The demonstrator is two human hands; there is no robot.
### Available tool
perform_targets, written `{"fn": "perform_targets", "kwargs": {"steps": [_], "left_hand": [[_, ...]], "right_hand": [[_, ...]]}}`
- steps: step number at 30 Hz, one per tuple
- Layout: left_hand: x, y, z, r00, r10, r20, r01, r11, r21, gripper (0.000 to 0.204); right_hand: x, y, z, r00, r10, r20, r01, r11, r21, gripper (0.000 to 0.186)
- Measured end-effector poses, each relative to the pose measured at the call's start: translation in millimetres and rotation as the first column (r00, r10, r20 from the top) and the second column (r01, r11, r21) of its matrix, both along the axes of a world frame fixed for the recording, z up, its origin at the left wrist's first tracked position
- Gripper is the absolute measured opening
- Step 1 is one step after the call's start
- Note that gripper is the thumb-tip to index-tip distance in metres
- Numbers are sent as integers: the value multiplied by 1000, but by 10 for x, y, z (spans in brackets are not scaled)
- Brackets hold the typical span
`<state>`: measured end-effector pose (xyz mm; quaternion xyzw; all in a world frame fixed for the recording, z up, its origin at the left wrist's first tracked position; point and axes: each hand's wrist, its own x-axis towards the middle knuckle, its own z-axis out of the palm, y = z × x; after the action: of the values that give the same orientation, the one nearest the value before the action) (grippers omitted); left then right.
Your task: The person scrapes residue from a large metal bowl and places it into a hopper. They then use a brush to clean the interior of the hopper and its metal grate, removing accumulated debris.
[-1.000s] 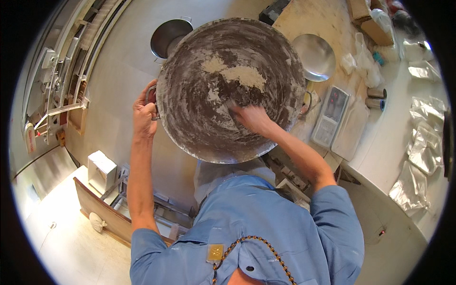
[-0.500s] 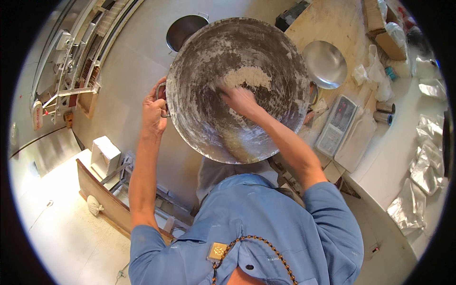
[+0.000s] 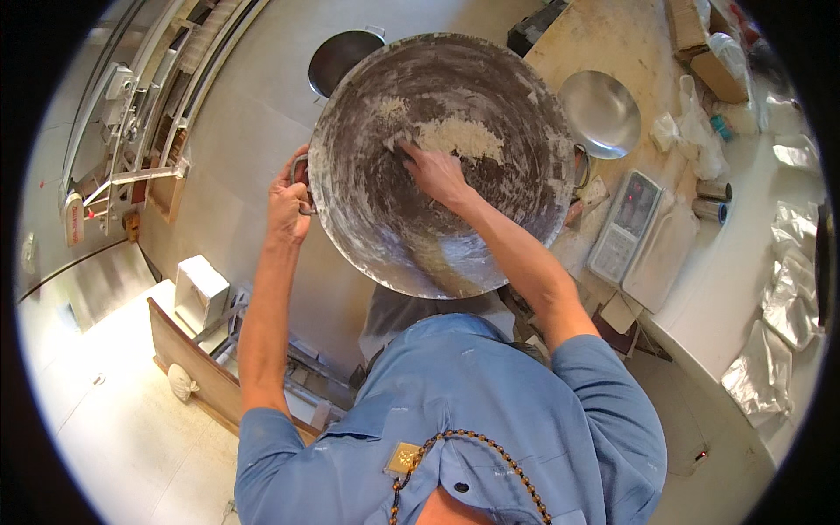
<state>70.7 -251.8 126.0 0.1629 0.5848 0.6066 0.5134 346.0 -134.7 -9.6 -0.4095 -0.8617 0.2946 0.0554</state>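
Observation:
In front of me is a large round wok [image 3: 350, 236], dark inside, its walls smeared with a pale, dry coating. Loose pale flour-like powder [image 3: 464, 138] lies in a patch at its middle. My left hand [image 3: 289, 203] is closed around the loop handle on the wok's left rim. Inside, my right hand [image 3: 437, 178] is closed on a small flat scraper [image 3: 395, 140], mostly hidden by the fingers, with its edge against the wok's surface left of the powder. The opposite loop handle [image 3: 583, 166] is not held.
Beyond the wok's left rim is a smaller dark pan [image 3: 339, 61]. On the wooden table [image 3: 604, 39] at right sit a shiny metal bowl [image 3: 600, 114], a digital scale [image 3: 625, 227] and plastic bags [image 3: 700, 131]. A wooden board [image 3: 188, 359] stands at lower left.
My right hand has moved slightly left and up inside the wok. A small pale patch of powder now shows above the scraper. My left hand keeps its grip on the handle.

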Motion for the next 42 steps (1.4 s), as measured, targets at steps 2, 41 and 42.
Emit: {"fn": "perform_targets", "kwargs": {"steps": [2, 41, 42], "left_hand": [[-6, 1, -60, 1000, -4, 6, 4, 1000, 2, 82], [-400, 497, -717, 930, -313, 194, 309, 950, 49, 97], [-427, 510, -773, 933, -309, 184, 316, 949, -7, 97]], "right_hand": [[341, -142, 183, 995, 102, -8, -103, 992, -69, 53], [436, -945, 862, 742, -670, -10, 607, 679, -412, 56], [760, -923, 964, 588, -809, -3, 768, 559, -312, 55]]}}
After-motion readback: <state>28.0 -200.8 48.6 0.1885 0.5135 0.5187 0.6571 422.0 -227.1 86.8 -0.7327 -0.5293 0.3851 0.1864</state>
